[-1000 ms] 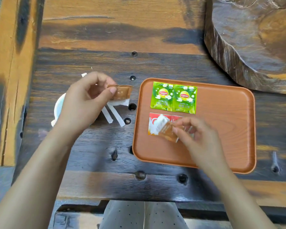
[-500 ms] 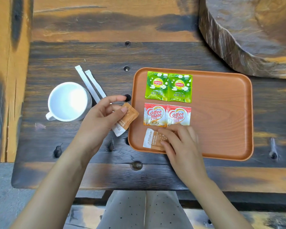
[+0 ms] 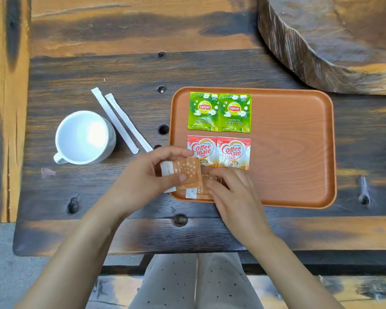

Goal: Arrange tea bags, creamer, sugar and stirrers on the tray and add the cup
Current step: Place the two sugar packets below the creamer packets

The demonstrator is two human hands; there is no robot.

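Left hand [image 3: 143, 181] pinching one sugar packet [image 3: 187, 173], right hand [image 3: 234, 197] pressing another [image 3: 198, 192], two tea bags [image 3: 220, 112], two creamers [image 3: 218, 151]

Left hand [image 3: 147, 175] pinches a sugar packet [image 3: 183, 175] over the tray [image 3: 299, 152] near-left corner; right hand [image 3: 230, 192] presses another sugar packet [image 3: 196, 192] flat there. Cup [image 3: 84, 137] and stirrers [image 3: 120, 123] left of the tray.

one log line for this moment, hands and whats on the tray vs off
left hand: holds sugar packet at tray edge | right hand: on second sugar packet | on tray: tea bags, creamers | off: cup, stirrers
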